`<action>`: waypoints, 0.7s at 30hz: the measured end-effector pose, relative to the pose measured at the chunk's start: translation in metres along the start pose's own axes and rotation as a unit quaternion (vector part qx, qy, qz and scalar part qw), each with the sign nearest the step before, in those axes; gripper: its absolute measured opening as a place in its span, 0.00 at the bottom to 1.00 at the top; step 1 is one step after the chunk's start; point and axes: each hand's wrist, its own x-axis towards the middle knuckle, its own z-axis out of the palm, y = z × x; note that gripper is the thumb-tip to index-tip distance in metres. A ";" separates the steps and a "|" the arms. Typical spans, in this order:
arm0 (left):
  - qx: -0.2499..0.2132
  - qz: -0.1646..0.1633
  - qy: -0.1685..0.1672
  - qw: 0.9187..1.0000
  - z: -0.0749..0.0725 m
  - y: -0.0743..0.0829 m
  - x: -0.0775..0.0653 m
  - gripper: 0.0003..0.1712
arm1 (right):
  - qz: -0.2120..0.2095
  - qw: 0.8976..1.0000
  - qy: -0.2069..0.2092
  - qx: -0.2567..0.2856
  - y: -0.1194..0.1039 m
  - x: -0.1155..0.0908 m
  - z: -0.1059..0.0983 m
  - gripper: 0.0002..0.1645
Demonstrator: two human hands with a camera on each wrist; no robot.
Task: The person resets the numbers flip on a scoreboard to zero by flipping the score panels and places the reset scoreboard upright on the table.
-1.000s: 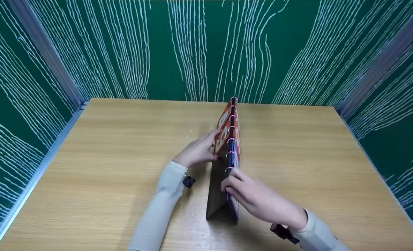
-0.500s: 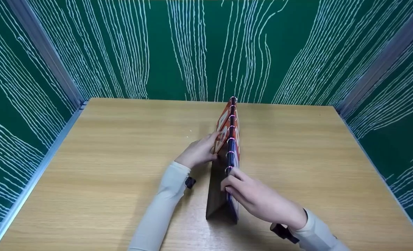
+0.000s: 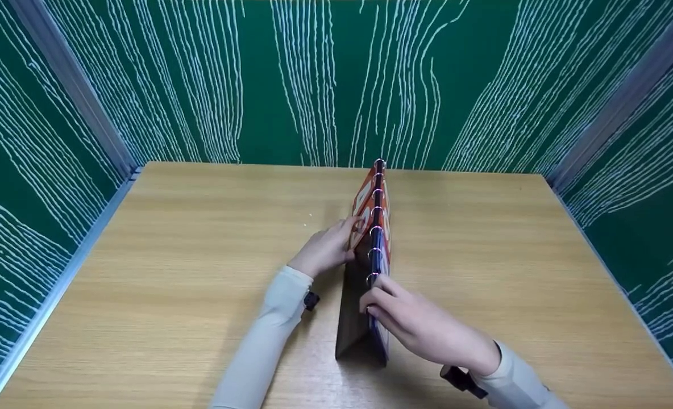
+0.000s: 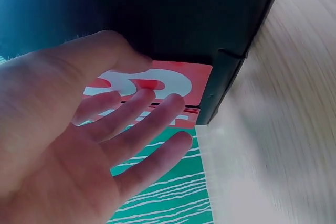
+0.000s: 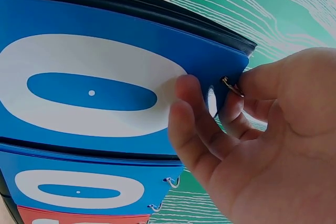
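Observation:
A tabletop flip scoreboard [image 3: 377, 255] stands like a tent on the table, its ringed ridge running away from me. Red number cards [image 4: 178, 85] hang at its far end and blue cards [image 5: 126, 124] at its near end, those in the right wrist view showing a white 0. My left hand [image 3: 328, 244] is at the left side by the red cards, fingers extended and spread, thumb near a card's edge. My right hand [image 3: 422, 324] holds the near part of the ridge with curled fingers beside a metal ring [image 5: 231, 86].
The wooden table [image 3: 188, 255] extends on both sides of the scoreboard. Green walls [image 3: 348, 79] with white wavy lines enclose it at the back and sides. Black wrist cameras [image 3: 312, 300] are strapped to the sleeves.
My left hand and forearm have shifted slightly to the right along the red cards. The right hand and the scoreboard stay in place.

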 end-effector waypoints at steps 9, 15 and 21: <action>0.047 0.012 0.021 0.999 0.001 0.000 0.001 0.35 | -0.013 1.000 0.009 0.001 -0.001 0.001 -0.001 0.08; 0.036 -0.045 0.009 0.998 0.003 -0.001 0.000 0.34 | -0.016 1.000 0.010 0.000 -0.001 0.001 -0.001 0.08; 0.044 -0.071 0.020 0.996 0.007 -0.003 0.002 0.33 | -0.017 1.000 0.011 0.000 -0.001 0.001 -0.001 0.08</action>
